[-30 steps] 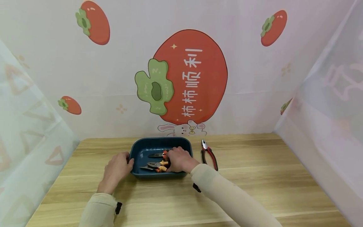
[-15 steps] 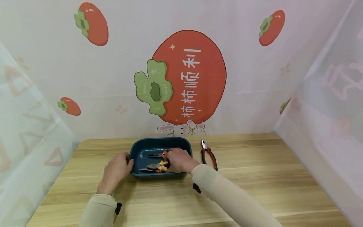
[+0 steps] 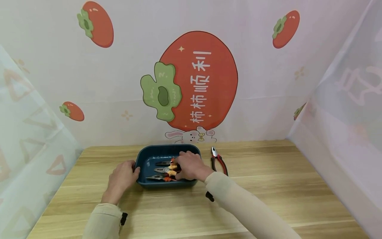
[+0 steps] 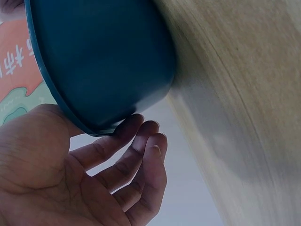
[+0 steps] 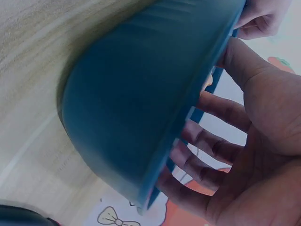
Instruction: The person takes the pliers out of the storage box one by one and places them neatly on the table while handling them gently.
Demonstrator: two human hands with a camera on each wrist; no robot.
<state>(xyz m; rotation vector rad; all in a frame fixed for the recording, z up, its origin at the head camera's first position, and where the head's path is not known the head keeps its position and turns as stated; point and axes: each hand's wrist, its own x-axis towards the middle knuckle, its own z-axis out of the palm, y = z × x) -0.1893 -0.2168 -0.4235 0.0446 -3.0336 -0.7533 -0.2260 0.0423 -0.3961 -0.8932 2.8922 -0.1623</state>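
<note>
A dark blue plastic basin [image 3: 145, 158] stands on the table. My left hand [image 3: 123, 177] holds its left rim, thumb over the edge and fingers against the outer wall, as the left wrist view shows. My right hand [image 3: 192, 166] reaches over the right side, thumb and forefinger astride the handles of yellow-handled pliers [image 3: 162, 170]; its fingertips are hidden, so I cannot tell whether they grip. Orange-handled long-nose pliers [image 3: 167, 179] lie along the near side. Further pliers [image 3: 163, 163] with red-orange handles lie behind. All noses point left.
Red-and-black-handled pliers [image 3: 220, 161] lie on the wooden table [image 3: 268, 186] just right of the basin. Behind the table rises a white cloth backdrop [image 3: 119, 76] printed with persimmons, and cloth walls close off both sides.
The yellow-handled pliers, which overlapped the near orange-handled pair, now lie apart from it, farther back. My right hand has shifted slightly back and right. The left hand keeps its place.
</note>
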